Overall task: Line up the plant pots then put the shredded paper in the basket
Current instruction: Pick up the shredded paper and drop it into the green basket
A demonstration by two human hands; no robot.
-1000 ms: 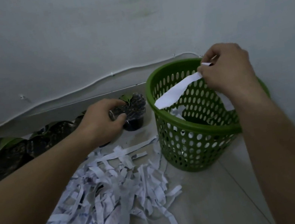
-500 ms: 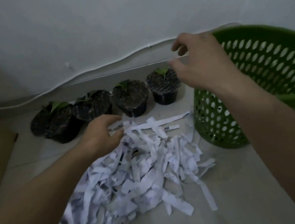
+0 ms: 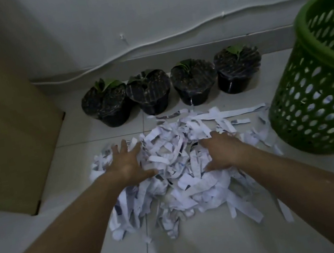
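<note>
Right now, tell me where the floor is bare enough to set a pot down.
Bare tile lies near the camera, below the paper and between the forearms, and at left between the board and the left hand. It is crowded between the pots and paper, and between paper and basket.

Four plant pots line the wall at twelve o'clock; shredded paper lies before them, basket at two, cardboard box at ten.

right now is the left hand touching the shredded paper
Touching: the head view shows the left hand spread flat on the shredded paper pile's left side.
</note>
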